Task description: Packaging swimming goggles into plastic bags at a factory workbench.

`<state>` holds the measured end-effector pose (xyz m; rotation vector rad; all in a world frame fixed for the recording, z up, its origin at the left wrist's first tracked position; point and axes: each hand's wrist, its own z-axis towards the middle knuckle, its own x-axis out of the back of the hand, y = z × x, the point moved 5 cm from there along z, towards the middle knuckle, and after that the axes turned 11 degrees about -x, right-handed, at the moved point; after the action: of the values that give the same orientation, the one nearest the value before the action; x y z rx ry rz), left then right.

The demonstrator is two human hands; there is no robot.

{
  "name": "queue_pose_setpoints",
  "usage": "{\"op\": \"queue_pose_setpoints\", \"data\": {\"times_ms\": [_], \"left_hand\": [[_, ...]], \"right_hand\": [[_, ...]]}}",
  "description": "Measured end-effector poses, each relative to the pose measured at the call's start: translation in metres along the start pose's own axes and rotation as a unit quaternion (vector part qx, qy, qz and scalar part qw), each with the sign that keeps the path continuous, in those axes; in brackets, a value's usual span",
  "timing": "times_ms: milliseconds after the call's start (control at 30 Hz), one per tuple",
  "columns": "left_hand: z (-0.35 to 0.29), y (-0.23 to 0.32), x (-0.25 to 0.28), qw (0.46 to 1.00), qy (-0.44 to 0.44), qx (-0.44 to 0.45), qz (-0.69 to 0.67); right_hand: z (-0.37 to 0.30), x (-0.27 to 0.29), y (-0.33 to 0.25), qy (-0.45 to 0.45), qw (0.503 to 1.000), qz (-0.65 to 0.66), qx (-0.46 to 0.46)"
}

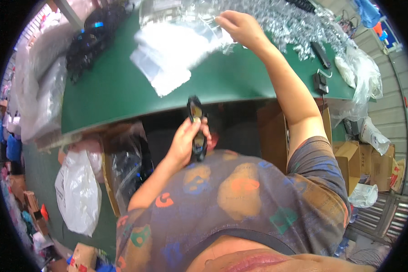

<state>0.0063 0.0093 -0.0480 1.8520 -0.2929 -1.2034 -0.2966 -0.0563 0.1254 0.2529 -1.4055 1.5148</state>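
At the table's [240, 84] near edge, left fingers [206, 130] hold black goggles [195, 107], unbagged; right fingers [230, 19] near plastic bags [174, 50], grip unclear.

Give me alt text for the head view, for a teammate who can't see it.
A person's left hand holds black goggles at the near edge of a green table, while the right hand stretches out to clear plastic bags on it. Crinkled silvery packaging lies heaped toward the far right.

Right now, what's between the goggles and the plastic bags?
Just bare green tabletop, as the head view shows: the goggles, in the left hand, overlap its near edge; the plastic bags lie farther back.
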Motion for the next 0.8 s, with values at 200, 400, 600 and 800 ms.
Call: {"op": "queue_pose_setpoints", "data": {"times_ms": [200,400,600,800], "left_hand": [[0.007,0.003,-0.015,0.998,0.028,0.001,-0.061],[0.011,0.011,-0.046,0.996,0.01,-0.034,-0.085],[0.005,0.006,-0.057,0.988,-0.013,-0.112,0.106],[0.005,0.019,-0.05,0.964,-0.03,-0.184,0.19]], "right_hand": [[-0.169,-0.024,-0.037,-0.079,0.982,0.166,-0.047],[-0.224,-0.063,-0.03,-0.09,0.98,0.145,-0.105],[-0.232,-0.057,-0.031,-0.048,0.989,0.096,-0.1],[-0.226,-0.057,-0.028,-0.106,0.955,0.245,-0.13]]}}
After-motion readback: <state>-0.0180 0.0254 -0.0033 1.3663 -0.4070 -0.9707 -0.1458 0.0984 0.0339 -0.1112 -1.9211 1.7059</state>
